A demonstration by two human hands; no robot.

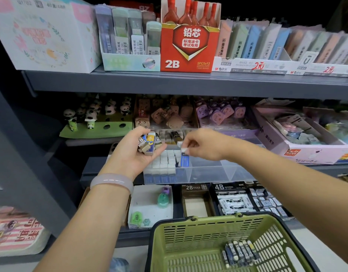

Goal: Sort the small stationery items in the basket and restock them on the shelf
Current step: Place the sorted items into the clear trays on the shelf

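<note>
Grey metal shelving across the whole view, tiers packed with display boxes. Up top, a red 2B lead-refill carton among pastel refill cases. On the middle tier, a clear plastic divided tray, its left compartments filled with upright white-capped blue lead cases, the right compartments showing nothing inside. Down front, a green slotted basket, with a cluster of dark 2B lead cases lying at its bottom right, not yet sorted.

Left hand, palm up just left of the tray, fingers curled round a bundle of small cases: a yellow-and-blue one, dark ones with tan ends. Right hand above the tray, thumb and fingertips pinching the white cap of a single blue lead case, body hanging down, lower end level with the row beside the filled block; touching the tray floor or not, cannot tell.

Likely very light, rigid plastic, smooth and a little slippery. Best taken at the cap end or across the narrow sides, a light pinch sufficing. Thin leads inside probably brittle, so worth lowering rather than dropping. Bundle in the left palm loosely stacked and prone to sliding if tilted.
</note>
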